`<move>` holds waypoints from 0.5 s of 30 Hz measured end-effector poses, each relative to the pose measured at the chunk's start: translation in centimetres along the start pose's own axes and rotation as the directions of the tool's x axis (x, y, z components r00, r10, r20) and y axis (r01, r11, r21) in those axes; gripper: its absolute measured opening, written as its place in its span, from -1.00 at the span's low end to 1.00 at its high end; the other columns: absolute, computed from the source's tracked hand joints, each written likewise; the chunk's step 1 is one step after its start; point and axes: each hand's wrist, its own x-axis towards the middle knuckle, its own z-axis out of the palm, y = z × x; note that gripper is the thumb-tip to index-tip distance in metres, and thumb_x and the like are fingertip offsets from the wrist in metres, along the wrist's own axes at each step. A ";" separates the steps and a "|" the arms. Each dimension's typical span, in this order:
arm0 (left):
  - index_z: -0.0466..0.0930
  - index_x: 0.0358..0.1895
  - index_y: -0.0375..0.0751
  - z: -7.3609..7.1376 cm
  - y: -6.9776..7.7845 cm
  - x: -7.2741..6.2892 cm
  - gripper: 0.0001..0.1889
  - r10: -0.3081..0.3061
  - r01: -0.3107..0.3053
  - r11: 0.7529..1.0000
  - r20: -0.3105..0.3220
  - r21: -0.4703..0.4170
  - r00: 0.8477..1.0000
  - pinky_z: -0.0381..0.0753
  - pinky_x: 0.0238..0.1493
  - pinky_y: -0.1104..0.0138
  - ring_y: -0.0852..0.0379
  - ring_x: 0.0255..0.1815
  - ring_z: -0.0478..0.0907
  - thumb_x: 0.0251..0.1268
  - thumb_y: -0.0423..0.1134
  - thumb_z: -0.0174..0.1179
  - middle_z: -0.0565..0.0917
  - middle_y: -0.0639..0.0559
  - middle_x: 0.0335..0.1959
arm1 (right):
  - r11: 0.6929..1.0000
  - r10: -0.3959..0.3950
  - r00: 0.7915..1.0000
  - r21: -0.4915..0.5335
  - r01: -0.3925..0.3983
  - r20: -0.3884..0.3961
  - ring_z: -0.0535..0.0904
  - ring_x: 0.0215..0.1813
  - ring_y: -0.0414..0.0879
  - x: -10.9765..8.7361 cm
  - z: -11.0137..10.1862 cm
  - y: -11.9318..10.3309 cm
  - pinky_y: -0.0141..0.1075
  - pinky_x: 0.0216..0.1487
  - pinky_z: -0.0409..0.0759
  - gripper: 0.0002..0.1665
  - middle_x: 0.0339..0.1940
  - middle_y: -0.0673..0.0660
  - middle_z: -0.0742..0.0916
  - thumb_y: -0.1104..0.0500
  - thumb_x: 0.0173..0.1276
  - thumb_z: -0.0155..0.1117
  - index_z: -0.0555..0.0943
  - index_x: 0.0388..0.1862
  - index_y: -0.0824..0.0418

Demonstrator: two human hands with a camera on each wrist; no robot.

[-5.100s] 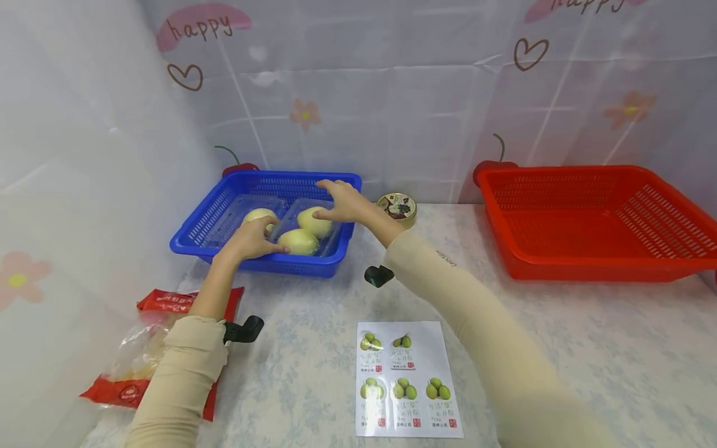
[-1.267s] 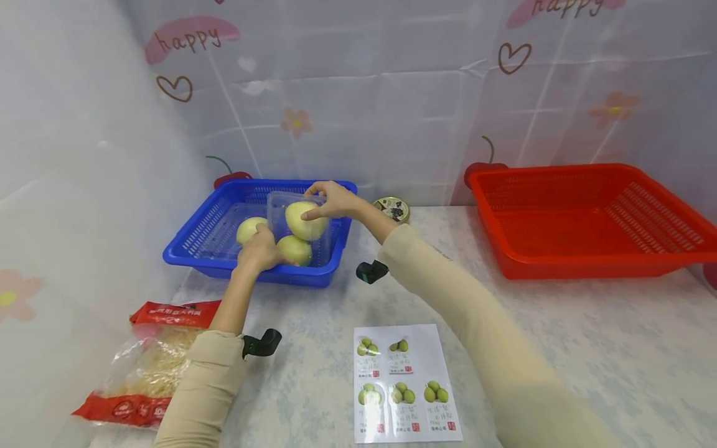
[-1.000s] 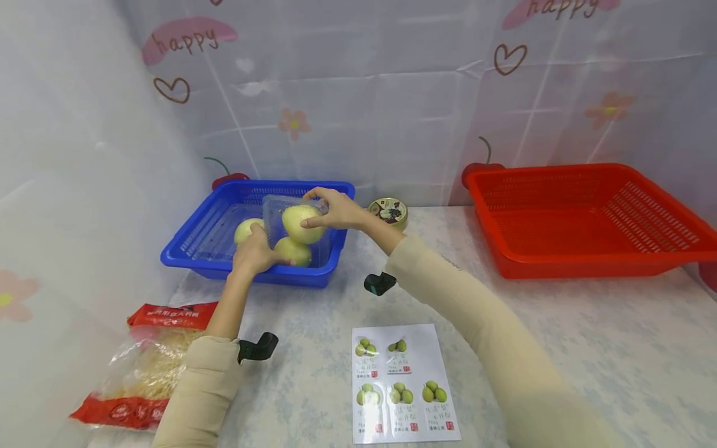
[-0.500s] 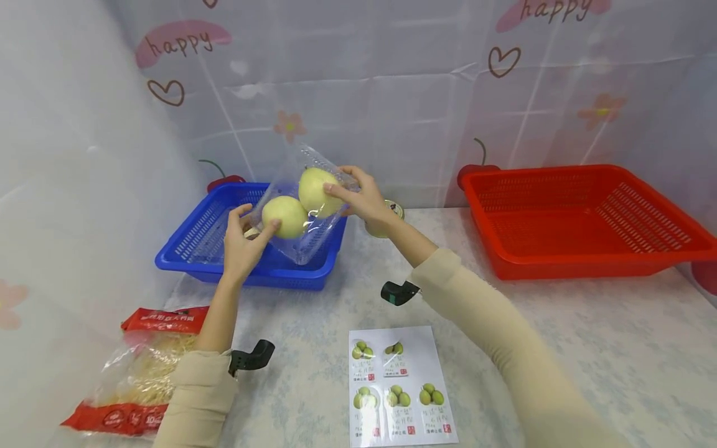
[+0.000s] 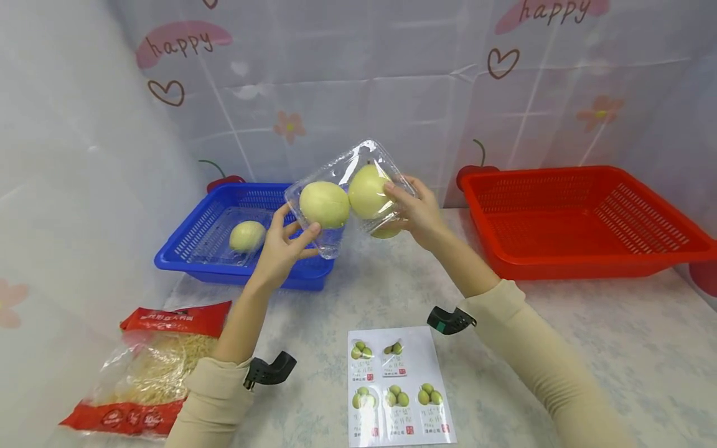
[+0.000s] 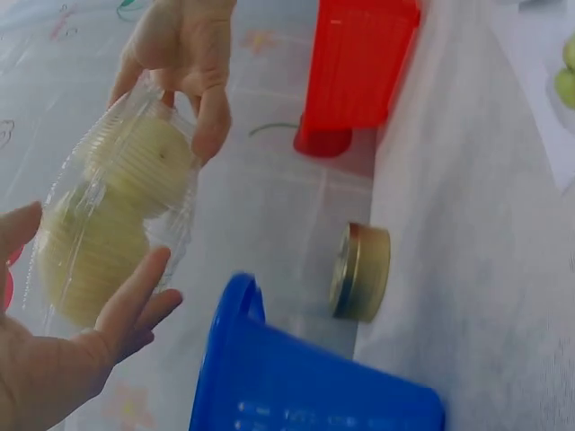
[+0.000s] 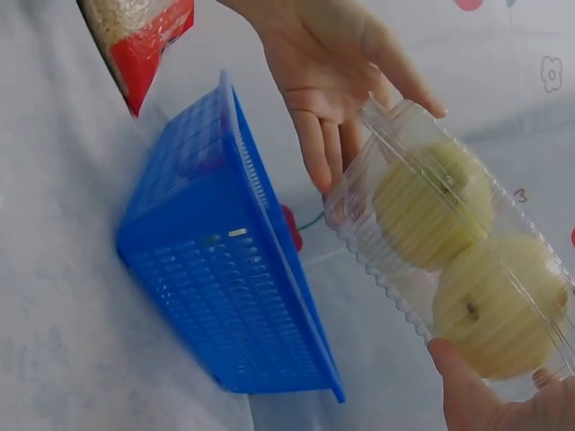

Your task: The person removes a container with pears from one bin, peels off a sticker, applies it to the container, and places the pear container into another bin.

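The clear plastic box (image 5: 351, 167) hangs in the air between the person's two hands, at the blue basket's (image 5: 280, 281) inner-right end in the head view and above its rim. The left hand (image 5: 280, 252) pinches its lower end, thumb in front and fingers behind; the right hand (image 5: 421, 211) grips the upper corner the same way. Inside sit two pale yellow-green pears, one (image 5: 323, 205) near the left thumb, the other (image 5: 368, 191) by the right; whether a lid is fastened over them cannot be told.

The box is tilted, its left end lower, so the fruit probably leans on that side. A good hold here would bring that end up until the box lies level, with the fingers spread beneath the base. The plastic looks thin and likely flexes, so a light, even pinch should serve better than a hard squeeze at the corners. Keeping well above the basket rim and clear of the round tin (image 6: 361, 273) should avoid snagging
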 end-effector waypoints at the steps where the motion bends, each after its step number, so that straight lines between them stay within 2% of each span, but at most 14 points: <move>1: -0.26 0.47 -0.15 0.3 0.1 0.0 -0.17 -0.006 0.006 1.000 0.027 -0.019 1.000 0.63 -0.09 0.15 -0.31 0.19 0.41 0.31 -0.29 0.13 0.23 -0.33 0.33 | 1.000 0.006 1.000 0.005 -0.006 -0.008 0.57 0.01 0.14 -0.4 -0.4 0.0 -0.05 -0.08 0.63 -0.49 0.09 0.17 0.48 0.11 0.37 0.15 0.29 0.24 0.16; 4: -0.28 0.47 -0.09 1.4 0.2 -0.1 -0.13 -0.019 0.026 0.998 0.107 -0.065 0.994 0.65 -0.16 0.11 -0.35 0.19 0.39 0.27 -0.35 0.16 0.18 -0.32 0.36 | 1.000 0.028 0.999 0.002 -0.028 -0.023 0.62 -0.11 0.03 -1.7 -1.7 0.0 -0.12 -0.12 0.65 -0.49 0.07 0.13 0.47 0.06 0.38 0.14 0.27 0.23 0.14; 8: -0.29 0.48 -0.05 2.7 0.0 -0.1 -0.11 -0.010 0.027 0.995 0.174 -0.093 0.985 0.64 -0.17 0.06 -0.35 0.16 0.42 0.25 -0.40 0.14 0.17 -0.32 0.36 | 0.998 0.061 0.998 0.021 -0.060 -0.029 0.63 -0.14 -0.04 -3.4 -3.2 0.2 -0.15 -0.13 0.64 -0.45 0.07 0.12 0.45 0.02 0.40 0.11 0.21 0.26 0.16; 12: -0.29 0.49 -0.06 4.1 -0.3 -0.2 -0.11 -0.007 0.024 0.996 0.189 -0.085 0.982 0.64 -0.15 0.06 -0.34 0.13 0.45 0.25 -0.40 0.14 0.17 -0.36 0.35 | 0.997 0.071 0.996 0.002 -0.071 -0.044 0.65 -0.15 -0.09 -4.9 -4.4 0.6 -0.15 -0.13 0.64 -0.37 0.06 0.13 0.45 -0.01 0.40 0.11 0.15 0.30 0.20; 15: -0.29 0.50 -0.05 5.2 -0.7 -0.4 -0.11 -0.011 0.023 0.998 0.184 -0.059 0.983 0.63 -0.14 0.07 -0.34 0.14 0.45 0.27 -0.36 0.14 0.13 -0.37 0.38 | 0.996 0.050 0.998 -0.071 -0.054 -0.047 0.65 -0.18 -0.14 -6.0 -5.3 1.1 -0.20 -0.15 0.65 -0.31 0.07 0.14 0.44 -0.03 0.41 0.10 0.10 0.34 0.25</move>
